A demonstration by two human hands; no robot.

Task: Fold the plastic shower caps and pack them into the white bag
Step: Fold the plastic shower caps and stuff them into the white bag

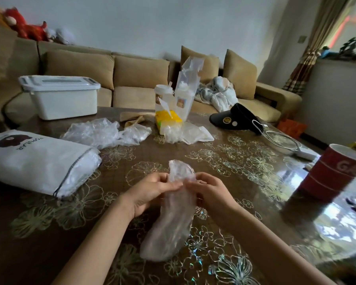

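Left hand (152,192) and right hand (209,192) both pinch a long, folded shower cap (177,214) near its top edge, lower end trailing on the table (224,159). The white bag (39,161) lies left, mouth facing them across open tabletop. Loose caps (99,132) beyond, red cup (329,173) right.

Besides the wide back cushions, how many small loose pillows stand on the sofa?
2. The left pillow stands partly behind the tall clear plastic bag; the right pillow stands next to it, above the heap of clothes. More may be hidden.
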